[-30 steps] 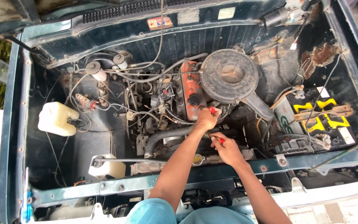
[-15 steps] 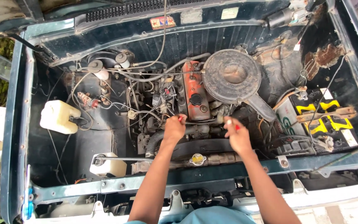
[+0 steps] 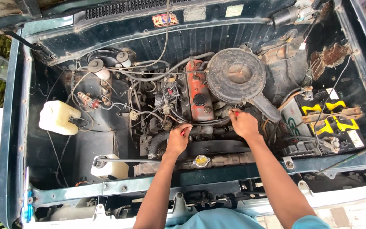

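Leaning over an open engine bay [image 3: 43, 178], both arms reaching in. Left hand [image 3: 178, 139] gripping a small red-handled tool [image 3: 184, 131], grip clenched around it, sitting right above the black radiator hose [image 3: 159, 142] in front of the red valve cover [image 3: 199, 91]. Right hand [image 3: 243, 124] pinching another small red thing [image 3: 235, 113], too tiny to tell what, just below the round black air cleaner [image 3: 236, 75]. Brass radiator cap [image 3: 201, 160] sitting between the forearms. Battery [image 3: 331, 118] with yellow caps lying off to the right, white reservoir [image 3: 58, 117] over on the left.
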